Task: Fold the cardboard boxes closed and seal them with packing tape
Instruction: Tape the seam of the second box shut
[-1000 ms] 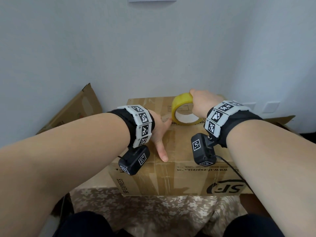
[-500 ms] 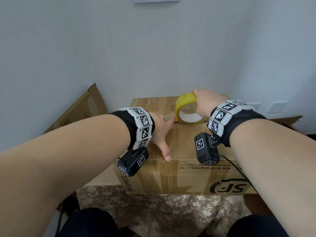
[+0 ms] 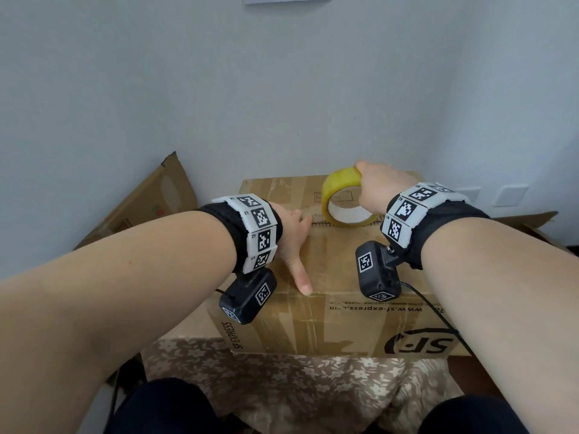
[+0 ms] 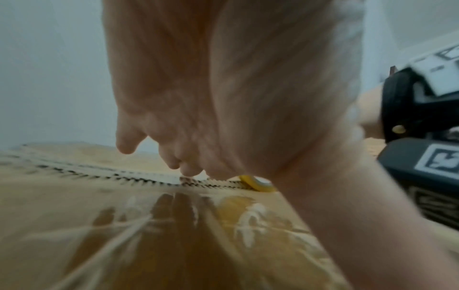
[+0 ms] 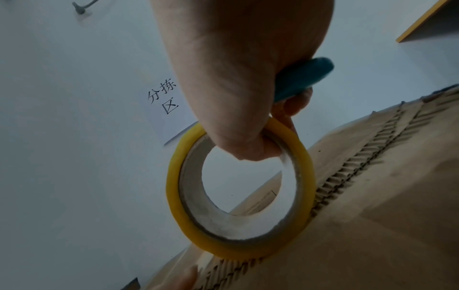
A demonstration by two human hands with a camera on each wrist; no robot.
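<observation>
From the head view I see the cardboard box [image 3: 329,267] closed on a floral-covered table [image 3: 282,380], its flaps meeting along a seam that runs left to right across the top. My left hand [image 3: 293,242] lies flat on the box top with fingers straight, thumb pointing toward me and fingertips at the seam. My right hand [image 3: 380,189] is clamped on the yellow tape roll [image 3: 340,198], which stands on edge on the seam just to the right of the left fingertips. A flattened piece of cardboard [image 3: 150,205] leans against the wall at the left. In the left wrist view, the left hand [image 4: 211,98] fills the frame, blurred, its fingers [image 4: 188,170] extended down to the seam of the box [image 4: 149,245], and a sliver of the tape roll [image 4: 255,183] shows beyond them. In the right wrist view, the right hand [image 5: 238,78] hooks its thumb through the core of the tape roll [image 5: 178,196], gripping the rim; the roll's lower edge touches the box [image 5: 372,235] at the seam. A teal object [image 5: 303,75] is also tucked in that hand; I cannot tell what it is. A paper sign [image 5: 164,104] hangs on the wall behind.
</observation>
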